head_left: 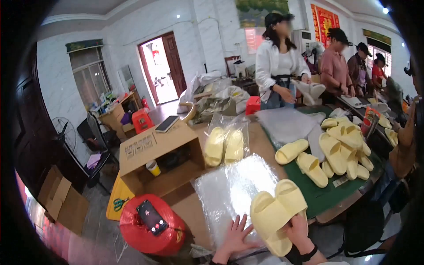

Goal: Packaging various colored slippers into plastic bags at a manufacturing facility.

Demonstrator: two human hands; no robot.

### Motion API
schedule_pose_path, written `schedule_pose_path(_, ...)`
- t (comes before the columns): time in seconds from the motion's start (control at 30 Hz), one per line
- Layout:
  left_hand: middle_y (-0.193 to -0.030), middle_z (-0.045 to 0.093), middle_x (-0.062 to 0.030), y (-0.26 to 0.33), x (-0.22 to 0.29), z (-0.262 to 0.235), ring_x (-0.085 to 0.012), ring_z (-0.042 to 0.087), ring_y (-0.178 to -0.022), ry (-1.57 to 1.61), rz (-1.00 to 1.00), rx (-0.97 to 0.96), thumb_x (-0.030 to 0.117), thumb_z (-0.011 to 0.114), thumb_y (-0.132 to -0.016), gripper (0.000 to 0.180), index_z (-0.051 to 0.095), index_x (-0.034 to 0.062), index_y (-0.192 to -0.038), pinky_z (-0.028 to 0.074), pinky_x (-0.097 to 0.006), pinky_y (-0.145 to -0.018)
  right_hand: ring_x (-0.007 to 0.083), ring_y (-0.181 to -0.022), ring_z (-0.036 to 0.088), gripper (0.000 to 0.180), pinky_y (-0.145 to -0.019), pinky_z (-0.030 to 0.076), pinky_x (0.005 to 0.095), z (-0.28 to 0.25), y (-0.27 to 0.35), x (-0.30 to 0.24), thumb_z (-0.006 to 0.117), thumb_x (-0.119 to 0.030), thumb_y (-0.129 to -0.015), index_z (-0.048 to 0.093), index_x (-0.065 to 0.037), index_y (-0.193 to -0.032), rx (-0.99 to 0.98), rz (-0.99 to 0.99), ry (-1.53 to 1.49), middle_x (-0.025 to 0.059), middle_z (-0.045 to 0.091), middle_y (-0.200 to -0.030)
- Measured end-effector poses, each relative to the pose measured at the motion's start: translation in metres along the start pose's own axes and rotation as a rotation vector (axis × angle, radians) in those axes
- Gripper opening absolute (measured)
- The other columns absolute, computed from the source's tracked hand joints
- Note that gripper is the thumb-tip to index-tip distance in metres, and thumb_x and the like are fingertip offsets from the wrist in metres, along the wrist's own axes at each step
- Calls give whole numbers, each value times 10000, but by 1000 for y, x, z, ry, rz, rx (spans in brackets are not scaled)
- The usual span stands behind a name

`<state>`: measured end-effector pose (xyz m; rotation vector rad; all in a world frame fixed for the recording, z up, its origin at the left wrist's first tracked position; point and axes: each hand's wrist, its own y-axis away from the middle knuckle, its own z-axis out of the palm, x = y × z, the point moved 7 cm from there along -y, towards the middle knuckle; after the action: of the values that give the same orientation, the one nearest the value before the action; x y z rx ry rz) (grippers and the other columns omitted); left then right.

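Observation:
My right hand is closed around a pair of pale yellow slippers, held together above the near edge of the table. Beside it my left hand lies with fingers spread on a stack of clear plastic bags. Beyond the stack, another yellow pair sits in a clear bag on brown cardboard. To the right, a heap of loose yellow slippers covers part of a green mat. Two single slippers lie at its left side.
An open-sided cardboard box stands at left, a phone on top and a yellow-and-white cup inside. A second phone rests on a red bundle near scissors. Several co-workers stand along the tables; one holds white footwear.

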<state>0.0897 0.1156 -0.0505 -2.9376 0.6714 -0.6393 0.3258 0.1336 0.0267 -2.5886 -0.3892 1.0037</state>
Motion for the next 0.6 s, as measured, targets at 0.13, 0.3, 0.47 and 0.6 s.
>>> schedule_pose_path(0.13, -1683, 204, -167, -12, 4, 6, -450, 62, -1557, -10, 25, -39, 830, 596, -783, 992, 439, 228, -1555, 81, -626, -1226, 441, -834, 610, 268, -695, 489, 512, -14, -6, -11, 699, -91, -822, 655, 1, -1070, 49, 6, -133, 218, 636, -949)
schedule_pose_path(0.3, -1672, 233, -174, -7, 6, 1, -451, 78, -1554, -24, 17, -43, 832, 589, -787, 987, 454, 216, -1546, 93, -634, -1219, 445, -816, 613, 235, -680, 485, 517, -2, -12, -18, 699, -76, -825, 647, 9, -1038, 17, -53, -139, 219, 639, -957)
schedule_pose_path(0.47, -1692, 164, -185, -9, 11, -3, -441, 106, -1555, -148, -21, -178, 836, 569, -796, 975, 443, 235, -1554, 119, -606, -1231, 441, -812, 611, 202, -675, 485, 512, 10, -22, -7, 689, -71, -823, 626, 14, -996, -32, -29, -115, 217, 626, -936)
schedule_pose_path(0.6, -1685, 174, -203, -6, 13, -1, -442, 110, -1554, -103, -12, -138, 828, 566, -801, 995, 438, 191, -1555, 117, -594, -1235, 450, -817, 607, 181, -675, 480, 520, 17, -31, -5, 684, -84, -832, 606, 14, -964, -59, -53, -80, 217, 613, -922)
